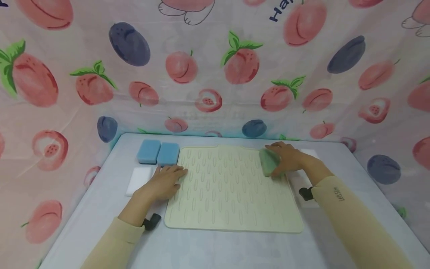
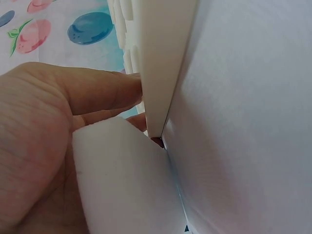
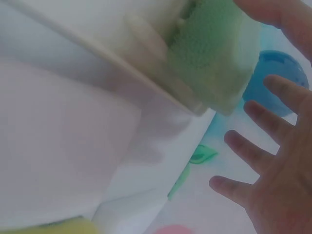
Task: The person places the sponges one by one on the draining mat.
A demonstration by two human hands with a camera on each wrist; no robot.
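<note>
A cream mat (image 1: 231, 213) with raised oval ridges lies on the white table. Over its left edge rests my left hand (image 1: 166, 183), fingers extended; in the left wrist view, fingertips touch the mat's rim (image 2: 163, 58). A white sponge-like block (image 2: 126, 180) sits close by that palm. At the mat's upper right corner is a green sponge (image 1: 268, 162), partly covered in the head view by my right hand (image 1: 287, 157). From the right wrist, the fingers (image 3: 248, 151) look spread and straight, with a gap between them and the sponge.
Two blue sponges (image 1: 149, 152) stand side by side beyond my left hand. White flat blocks lie left (image 1: 138, 181) and right (image 1: 299, 183) of the mat. A yellow shape (image 3: 53, 228) shows at the right wrist view's bottom. A fruit-print sheet (image 1: 208, 48) hangs behind the table.
</note>
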